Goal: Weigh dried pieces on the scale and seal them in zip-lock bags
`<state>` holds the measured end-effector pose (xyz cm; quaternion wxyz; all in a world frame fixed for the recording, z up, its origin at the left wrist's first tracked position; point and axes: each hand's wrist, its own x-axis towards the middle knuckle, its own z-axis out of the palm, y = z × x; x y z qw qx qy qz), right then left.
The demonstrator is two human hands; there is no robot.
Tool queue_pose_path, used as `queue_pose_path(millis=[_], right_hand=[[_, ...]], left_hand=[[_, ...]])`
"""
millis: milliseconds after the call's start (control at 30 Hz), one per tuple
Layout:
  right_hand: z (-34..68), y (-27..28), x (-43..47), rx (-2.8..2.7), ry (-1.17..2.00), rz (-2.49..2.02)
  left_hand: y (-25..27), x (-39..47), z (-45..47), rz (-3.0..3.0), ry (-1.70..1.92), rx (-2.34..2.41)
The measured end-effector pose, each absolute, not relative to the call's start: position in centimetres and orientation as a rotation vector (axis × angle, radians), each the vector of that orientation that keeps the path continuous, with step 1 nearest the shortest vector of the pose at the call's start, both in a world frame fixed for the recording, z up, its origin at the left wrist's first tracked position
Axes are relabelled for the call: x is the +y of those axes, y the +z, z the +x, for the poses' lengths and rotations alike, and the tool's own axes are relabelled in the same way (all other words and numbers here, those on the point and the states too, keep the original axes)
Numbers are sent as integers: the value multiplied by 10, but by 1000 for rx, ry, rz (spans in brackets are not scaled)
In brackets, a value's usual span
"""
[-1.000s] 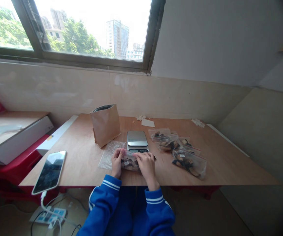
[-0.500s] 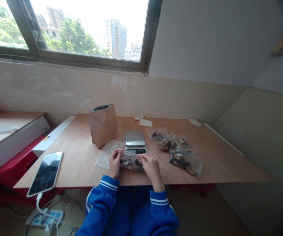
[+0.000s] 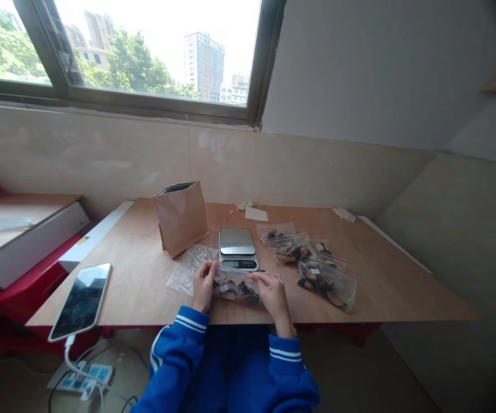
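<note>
A clear zip bag (image 3: 235,289) with dark and tan pieces and a small white label inside is held at the table's front edge. My left hand (image 3: 204,285) pinches its upper left corner. With thumb and fingers closed, my right hand (image 3: 271,291) grips the top edge farther right. Just behind the bag stands a digital kitchen scale (image 3: 237,244) with a bare steel plate; its display is lit, but I cannot read the figures. Flat to the left of the scale lies a clear plastic bag (image 3: 188,272).
An open brown paper pouch (image 3: 182,221) stands at the back left. Several filled zip bags (image 3: 328,281) lie to the right. A white card (image 3: 256,214) rests behind the scale. A phone (image 3: 81,301) on a cable overhangs the left edge, above a power strip (image 3: 84,378).
My right hand has slid a little to the right along the bag's top edge, and more of the bag shows. My left hand keeps its pinch at the left corner.
</note>
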<state>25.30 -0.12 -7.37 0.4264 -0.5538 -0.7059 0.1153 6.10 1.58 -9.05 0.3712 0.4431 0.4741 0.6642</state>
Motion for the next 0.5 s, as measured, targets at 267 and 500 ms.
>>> queue_pose_path(millis=[267,500], right_hand=[[272,-83,2,-1632,573,-1354],[272,-81,0,-1500,410,-1479]], left_hand=[[-89,14,61,1132,1717,1208],[-84,12,63,1110,1665,1188]])
